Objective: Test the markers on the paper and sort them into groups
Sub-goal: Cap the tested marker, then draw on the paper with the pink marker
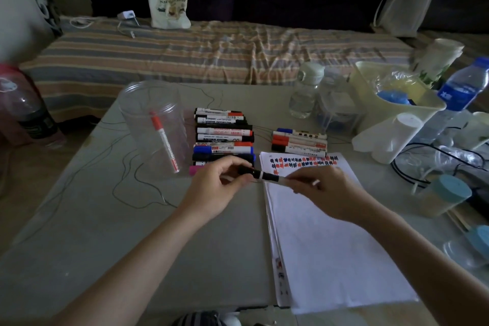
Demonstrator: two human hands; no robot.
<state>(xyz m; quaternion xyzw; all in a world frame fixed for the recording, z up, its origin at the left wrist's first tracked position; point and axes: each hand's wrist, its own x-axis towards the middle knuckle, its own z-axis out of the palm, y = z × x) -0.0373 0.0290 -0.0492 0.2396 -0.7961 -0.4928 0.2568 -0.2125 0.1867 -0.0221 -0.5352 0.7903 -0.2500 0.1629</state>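
Note:
A black marker (267, 176) lies level between my two hands, just above the top left corner of the white paper stack (330, 241). My left hand (219, 188) pinches its black cap end. My right hand (325, 190) grips its barrel. The paper's top rows carry red, blue and black test marks (304, 163). Behind my left hand lies a pile of several whiteboard markers (223, 137). A smaller group of markers (299, 141) lies just beyond the paper. A clear plastic cup (156, 124) to the left holds one red marker (165, 143).
The grey table (105, 219) has thin black wires (132, 174) on its left half. Clear bottles (307, 92), a pale basket (397, 98), a blue-label water bottle (460, 87), cables and blue-lidded jars (444, 196) crowd the right side. A striped bed with a tote bag (169, 5) lies beyond.

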